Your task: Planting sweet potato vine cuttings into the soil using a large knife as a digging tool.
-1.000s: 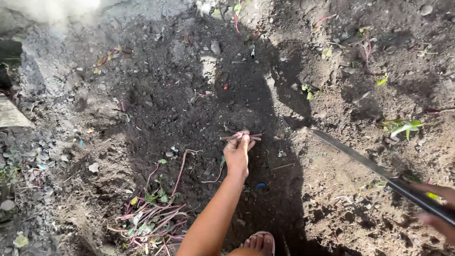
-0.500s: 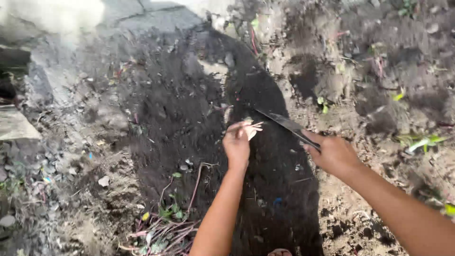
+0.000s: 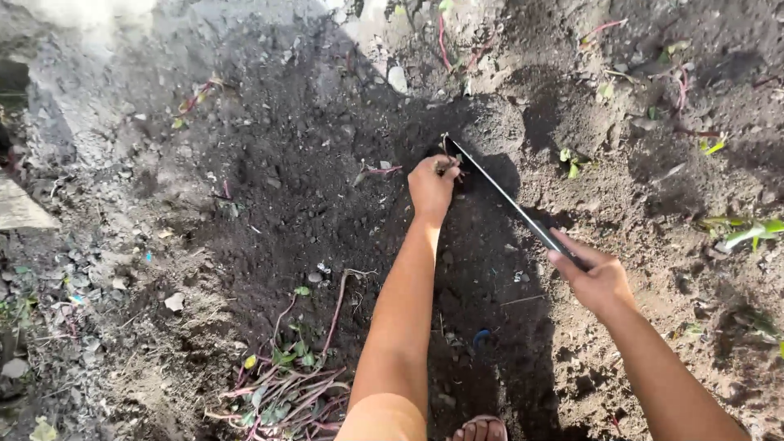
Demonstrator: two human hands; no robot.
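Gripping the long flat machete [image 3: 506,200] in your right hand [image 3: 596,282], its tip in dark crumbly soil [image 3: 286,188]; your left hand [image 3: 433,184] fingers pinch thin stems [image 3: 452,167].

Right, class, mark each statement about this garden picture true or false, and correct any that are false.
1. The right hand grips a long dark blade. True.
2. The left hand is empty and lifted high off the soil. False: it is down at the dark soil, pinching thin stems by the blade's tip.
3. A pile of reddish stems with green leaves lies at lower left. True.
4. Both feet wear boots. False: only one foot's bare toes show.
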